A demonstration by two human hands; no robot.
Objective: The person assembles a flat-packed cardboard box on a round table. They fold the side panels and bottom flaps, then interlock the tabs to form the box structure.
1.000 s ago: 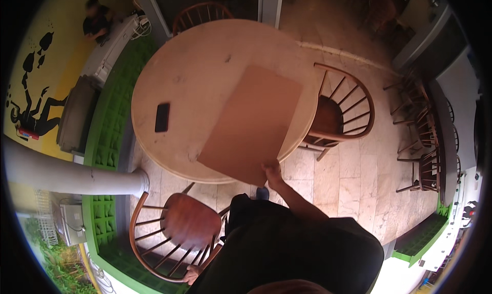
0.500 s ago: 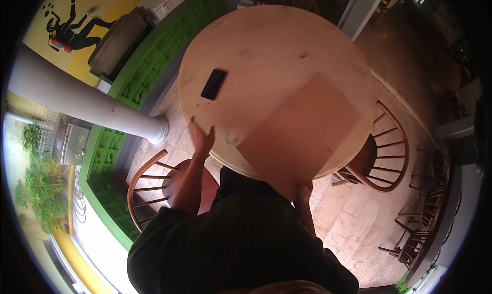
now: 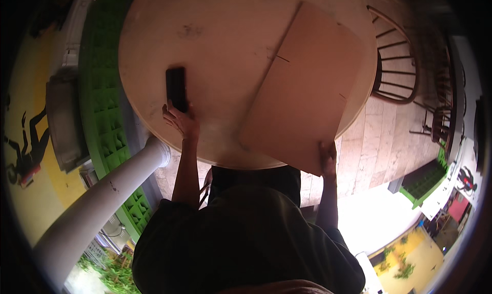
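Observation:
A large flat sheet of brown cardboard (image 3: 307, 78) lies on the right part of the round table (image 3: 215, 53), its near corner jutting past the rim. My right hand (image 3: 328, 158) grips that near right edge, with most fingers hidden beneath it. A dark smartphone (image 3: 176, 86) rests on the table at the left. Over the phone's near end is my left hand (image 3: 180, 120), fingers apart, one to either side. Whether these fingers touch the phone I cannot tell.
A wooden spindle-back chair (image 3: 394, 63) stands at the table's right side. Left of the table run green lattice blocks (image 3: 105, 99) and a thick pale column (image 3: 113, 191). More chairs (image 3: 442, 122) stand farther right.
My left hand has gone from the table's left rim to the phone. The right hand still holds the cardboard. The whole view has turned, so the surroundings sit differently.

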